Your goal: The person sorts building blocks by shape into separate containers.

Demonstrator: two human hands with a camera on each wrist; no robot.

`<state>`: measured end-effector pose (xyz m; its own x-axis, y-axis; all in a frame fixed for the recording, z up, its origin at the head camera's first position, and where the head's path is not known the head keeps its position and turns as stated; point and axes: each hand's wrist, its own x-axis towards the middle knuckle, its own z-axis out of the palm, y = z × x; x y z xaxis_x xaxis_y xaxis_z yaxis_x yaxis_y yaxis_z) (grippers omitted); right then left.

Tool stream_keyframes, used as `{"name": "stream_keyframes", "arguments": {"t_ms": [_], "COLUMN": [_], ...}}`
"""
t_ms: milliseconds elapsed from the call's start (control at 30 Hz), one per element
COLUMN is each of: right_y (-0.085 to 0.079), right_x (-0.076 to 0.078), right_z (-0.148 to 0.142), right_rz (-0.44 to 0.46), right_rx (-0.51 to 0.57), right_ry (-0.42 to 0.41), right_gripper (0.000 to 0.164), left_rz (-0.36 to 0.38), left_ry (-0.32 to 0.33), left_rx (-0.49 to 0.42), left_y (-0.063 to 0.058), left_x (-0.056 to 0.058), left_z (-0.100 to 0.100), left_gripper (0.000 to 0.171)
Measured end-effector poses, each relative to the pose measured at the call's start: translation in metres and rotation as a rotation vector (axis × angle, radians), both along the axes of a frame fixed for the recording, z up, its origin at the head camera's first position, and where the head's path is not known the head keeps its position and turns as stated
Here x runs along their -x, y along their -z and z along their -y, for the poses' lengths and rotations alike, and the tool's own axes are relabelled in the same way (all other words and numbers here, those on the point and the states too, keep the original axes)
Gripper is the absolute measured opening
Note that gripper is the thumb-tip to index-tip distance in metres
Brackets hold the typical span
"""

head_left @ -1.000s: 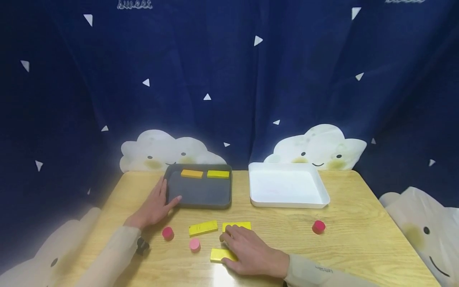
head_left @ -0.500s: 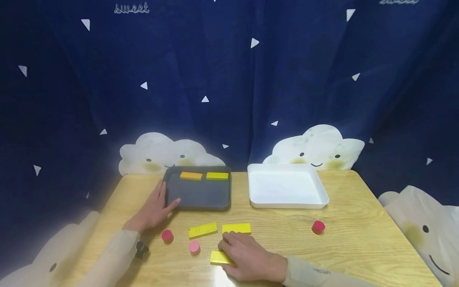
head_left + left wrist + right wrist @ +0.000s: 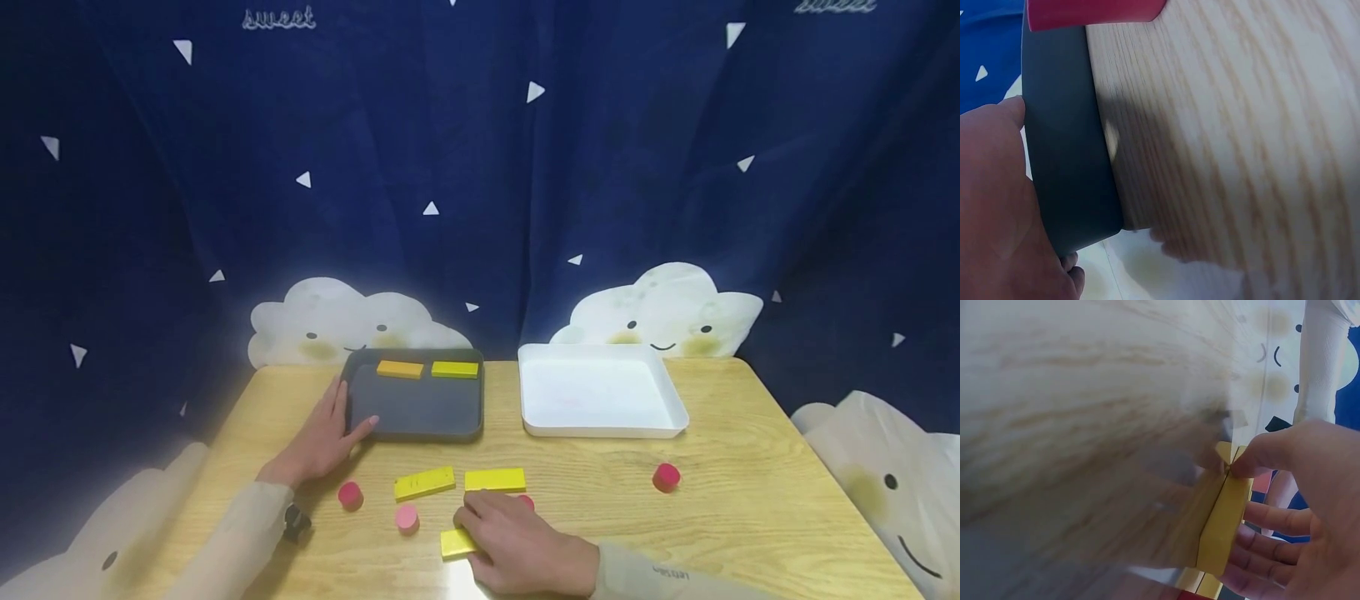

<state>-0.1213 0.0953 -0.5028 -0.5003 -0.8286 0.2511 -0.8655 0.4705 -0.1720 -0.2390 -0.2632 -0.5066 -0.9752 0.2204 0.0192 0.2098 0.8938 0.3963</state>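
My left hand [image 3: 318, 437] rests at the left side of the dark grey tray [image 3: 412, 415], fingers stretched along its outer wall and thumb at the front rim. My right hand [image 3: 528, 550] pinches a yellow rectangular block [image 3: 456, 544] near the table's front edge. In the right wrist view, the thumb presses on this yellow block [image 3: 1225, 525] while the fingers lie along its other side. Just beyond the right hand lies another yellow block [image 3: 495, 480], with a red cylinder [image 3: 527, 502] mostly hidden behind the knuckles.
An orange block [image 3: 400, 369] and a yellow-green block [image 3: 454, 369] lie along the grey tray's back wall. To its right stands a white tray [image 3: 600, 392]. On the table are a yellow block [image 3: 424, 482], a pink cylinder [image 3: 407, 519] and red cylinders [image 3: 350, 496] [image 3: 666, 477].
My right hand has drawn slightly toward the front edge and its fingers have closed on the yellow block. A red cylinder now shows behind the knuckles. The left hand stays at the tray.
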Motion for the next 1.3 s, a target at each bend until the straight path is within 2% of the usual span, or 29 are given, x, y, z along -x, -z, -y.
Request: {"name": "stream_keyframes", "arguments": {"t_ms": [367,767,1100,1300], "right_y": [0.0021,0.0046,0.0046,0.0072], "right_x": [-0.0013,-0.0047,-0.0061,-0.0072], "right_z": [0.0018,-0.0002,-0.0042,-0.0058], "right_rz": [0.024,0.020,0.128,0.123], "right_rx": [0.009,0.031,0.043,0.055], "right_ry": [-0.002,-0.002,0.004,0.003], "right_gripper": [0.019,0.021,0.026,0.028], "left_rz": [-0.009,0.005,-0.002,-0.004], "left_ry": [0.006,-0.011,-0.010,-0.010], "left_rx": [-0.022,-0.022,-0.007,-0.005], "left_y": [-0.0019,0.0019,0.0023,0.0028], "left_x": [-0.0025,0.0019,0.0025,0.0015], "left_z": [-0.0011,0.0004,0.0005,0.0004], "left_gripper": [0.108,0.106,0.108,0.107]}}
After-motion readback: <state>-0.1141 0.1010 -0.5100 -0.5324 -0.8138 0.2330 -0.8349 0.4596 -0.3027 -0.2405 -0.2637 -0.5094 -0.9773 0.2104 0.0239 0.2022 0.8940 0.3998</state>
